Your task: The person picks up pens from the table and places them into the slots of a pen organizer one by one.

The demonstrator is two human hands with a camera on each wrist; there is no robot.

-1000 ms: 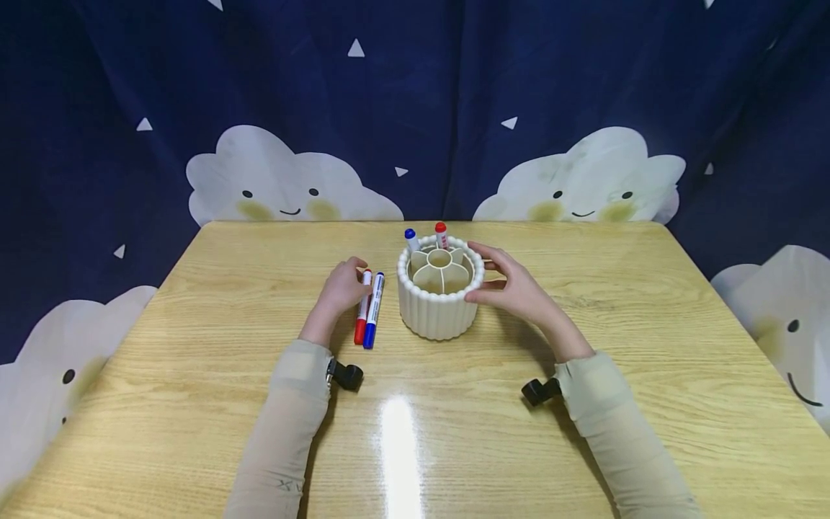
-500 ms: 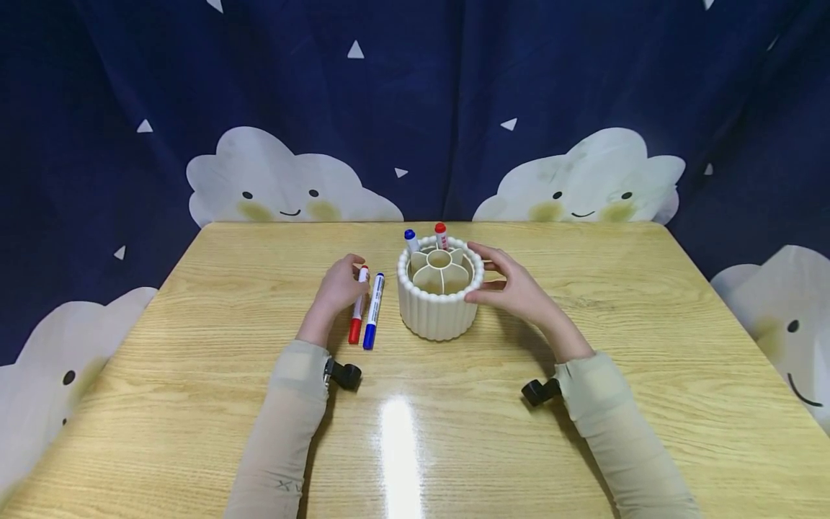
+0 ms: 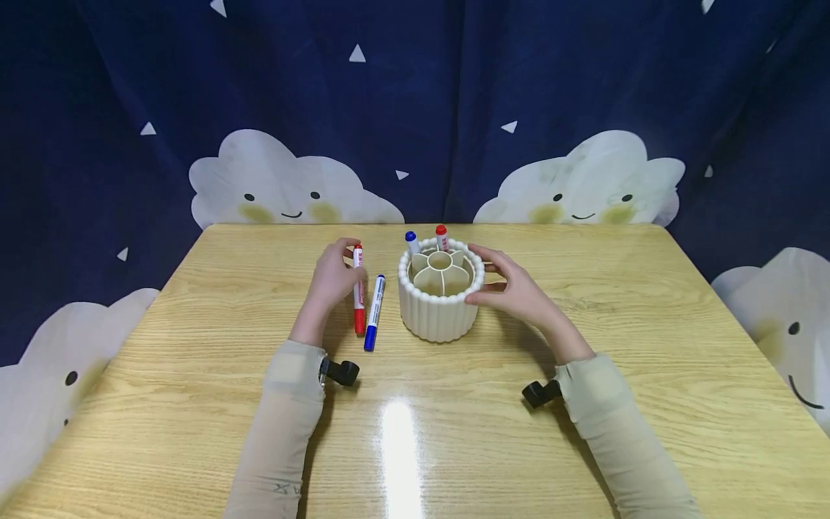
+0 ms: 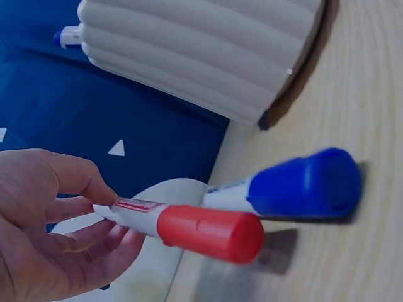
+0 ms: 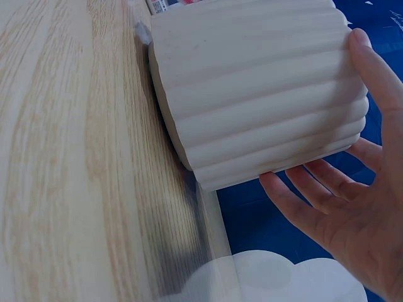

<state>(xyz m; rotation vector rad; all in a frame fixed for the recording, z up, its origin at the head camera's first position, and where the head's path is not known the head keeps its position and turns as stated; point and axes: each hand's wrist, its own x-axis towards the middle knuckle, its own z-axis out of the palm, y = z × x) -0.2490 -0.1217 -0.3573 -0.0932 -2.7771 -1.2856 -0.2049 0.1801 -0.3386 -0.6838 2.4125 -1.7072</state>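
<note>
My left hand [image 3: 331, 280] pinches a red marker [image 3: 359, 321] between thumb and fingers. In the left wrist view the red marker [image 4: 211, 231] is lifted off the table, its red end toward the camera and a shadow below. Just right of it, a blue marker [image 3: 372, 324] lies on the table. A cream fluted pen holder [image 3: 437, 317] with a beaded rim and divided compartments stands upright. My right hand [image 3: 515, 290] holds its right side, thumb by the near rim and fingers round the back, as the right wrist view shows on the holder [image 5: 264, 94].
In the holder's back compartments stand another blue marker [image 3: 411, 242] and another red marker [image 3: 442, 236]. The wooden table [image 3: 454, 447] ends at a dark blue curtain [image 3: 441, 94] printed with clouds. A black wrist camera [image 3: 342, 373] sits on the left sleeve.
My left hand has drawn the red marker leftward from beside the blue one, then raised it off the table and away from me. The right hand and the pen holder have stayed put.
</note>
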